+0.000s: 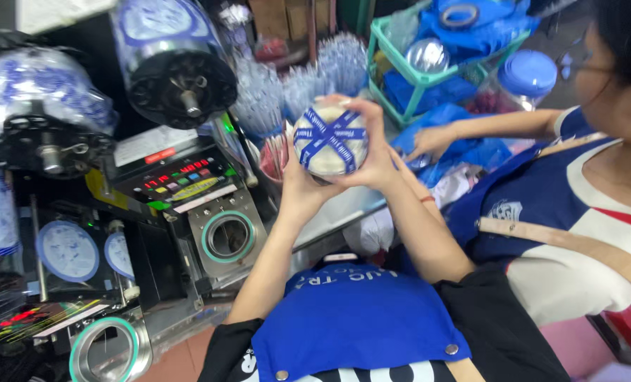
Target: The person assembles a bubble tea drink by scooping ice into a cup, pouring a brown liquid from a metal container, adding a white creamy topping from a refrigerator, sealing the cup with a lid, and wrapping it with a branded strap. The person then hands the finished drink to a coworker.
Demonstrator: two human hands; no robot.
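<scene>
Both my hands hold up a sealed plastic cup [330,141] with a pale drink inside and a white film lid crossed by blue bands. My left hand [298,187] grips it from below and on the left. From the right, my right hand [375,152] wraps over its top edge. The cup is tilted so the lid faces me, above the counter and to the right of a cup sealing machine [202,194]. My blue apron [354,318] shows below.
A second sealing machine [82,332] sits lower left, with film rolls [174,56] above both. Bundles of straws [298,85] stand behind the cup. A co-worker in a striped shirt [577,212] reaches a hand [432,141] into blue bags by a green basket [414,78].
</scene>
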